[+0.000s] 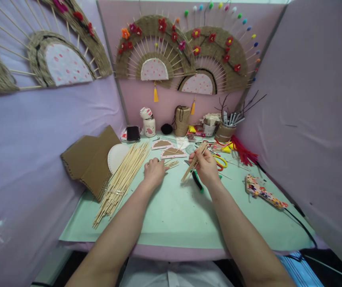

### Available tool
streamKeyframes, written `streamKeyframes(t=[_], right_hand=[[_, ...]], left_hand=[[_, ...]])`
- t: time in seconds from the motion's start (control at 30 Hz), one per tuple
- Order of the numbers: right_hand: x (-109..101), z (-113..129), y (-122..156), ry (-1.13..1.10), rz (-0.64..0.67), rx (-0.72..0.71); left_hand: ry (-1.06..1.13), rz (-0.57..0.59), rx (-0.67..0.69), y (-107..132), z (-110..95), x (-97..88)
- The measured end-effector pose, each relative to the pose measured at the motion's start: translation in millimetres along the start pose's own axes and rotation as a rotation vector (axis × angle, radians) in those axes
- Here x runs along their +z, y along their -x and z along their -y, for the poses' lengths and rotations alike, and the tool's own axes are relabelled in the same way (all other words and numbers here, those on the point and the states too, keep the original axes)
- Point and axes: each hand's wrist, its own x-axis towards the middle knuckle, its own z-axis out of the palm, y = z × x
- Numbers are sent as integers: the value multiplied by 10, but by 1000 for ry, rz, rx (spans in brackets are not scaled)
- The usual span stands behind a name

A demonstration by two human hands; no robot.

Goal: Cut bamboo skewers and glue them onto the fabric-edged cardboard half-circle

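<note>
My right hand (207, 166) is closed around a small bundle of short bamboo sticks (188, 173), held slanted above the table. Under and behind that hand lie green-and-black pliers (197, 181) and scissors with yellow handles (221, 161). Low on the tabletop, my left hand (154, 172) has its fingers curled over the end of other short bamboo sticks (171, 164); its fingertips are partly hidden. Left of it lies a big pile of long bamboo sticks (120, 181). Beyond the hands are two half-round cardboard pieces with spotted edging (173, 152).
Folded cardboard (90, 159) and a white disc (117, 156) lie at the left. A patterned glue gun (264, 193) with a cord and a red tassel bundle (244, 150) are at the right. Twine (182, 121) stands behind; decorated fans (155, 48) hang on the wall.
</note>
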Motion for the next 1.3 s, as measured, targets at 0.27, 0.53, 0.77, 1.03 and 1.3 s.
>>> streamKeyframes(t=[0.27, 0.53, 0.77, 1.03, 1.3], right_hand=[[98, 142, 206, -45, 399, 224], [68, 232, 323, -76, 607, 365], [37, 135, 313, -79, 558, 332], [98, 257, 237, -38, 509, 181], [116, 148, 173, 177, 229, 51]], left_hand=[[1315, 975, 394, 204, -206, -18], [1376, 1562, 247, 355, -308, 97], [1539, 1506, 158, 453, -339, 256], [1385, 1114, 258, 325, -303, -3], [1098, 362, 244, 201, -388, 164]])
